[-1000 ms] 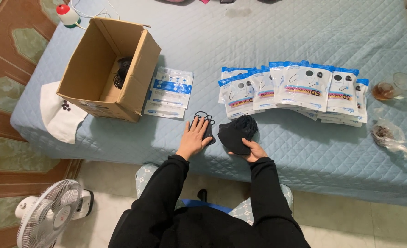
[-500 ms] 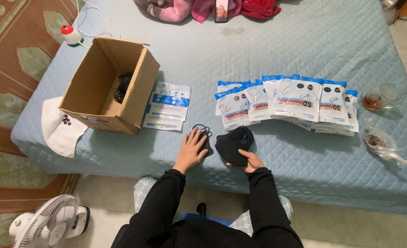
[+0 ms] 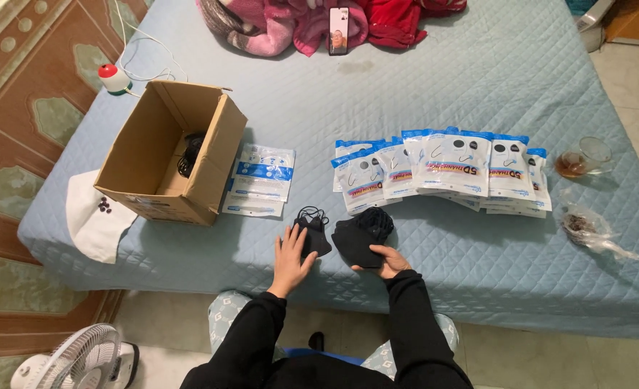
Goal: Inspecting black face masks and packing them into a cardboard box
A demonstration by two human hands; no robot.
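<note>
My left hand [image 3: 291, 256] lies flat, fingers spread, on a black face mask [image 3: 312, 232] near the front edge of the blue quilted bed [image 3: 435, 86]. Beside it my right hand [image 3: 384, 260] grips the lower edge of a small stack of black masks [image 3: 360, 235]. Just beyond the masks lies an overlapping row of filled white-and-blue mask packets [image 3: 442, 167]. To the left stands an open cardboard box [image 3: 162, 150] with dark masks inside, and a few flat packets [image 3: 262, 176] lie next to it.
A glass cup [image 3: 582, 160] and a clear plastic bag [image 3: 593, 230] sit at the right. A white cloth [image 3: 96, 216] hangs over the left corner. A phone [image 3: 339, 29] rests on pink and red bedding at the back. A white fan [image 3: 82, 358] stands on the floor.
The camera view has tilted up, showing more of the bed's far end. Both hands stay on the black masks with little movement.
</note>
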